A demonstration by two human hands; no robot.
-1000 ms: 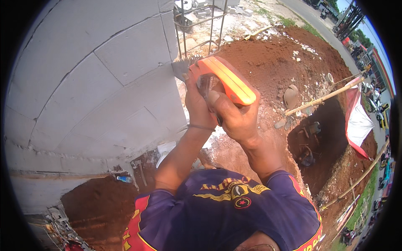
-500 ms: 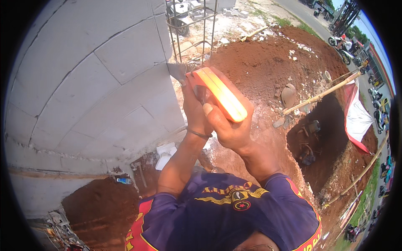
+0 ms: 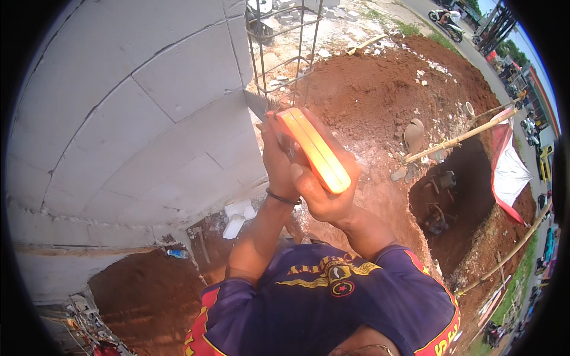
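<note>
My left hand [image 3: 279, 166] and my right hand [image 3: 329, 199] are both closed on the orange handle [image 3: 317, 151] of a hand saw. The toothed metal blade [image 3: 256, 104] lies at the right edge of a pale grey block wall [image 3: 130, 148], where it is partly hidden. Just beyond the blade a rebar cage [image 3: 284, 41] stands upright.
A dirt mound [image 3: 380, 77] rises beyond. Right: a pit [image 3: 457, 178] with dim objects inside, bamboo poles [image 3: 451, 142], a red-white sheet [image 3: 507, 178], a road with a motorbike rider [image 3: 448, 21]. A white piece [image 3: 237, 216] and plastic bottle [image 3: 178, 253] lie lower left.
Both my hands and the saw have moved down the wall's edge, toward me, since a second ago. The motorbike rider has moved along the road toward the top of the picture.
</note>
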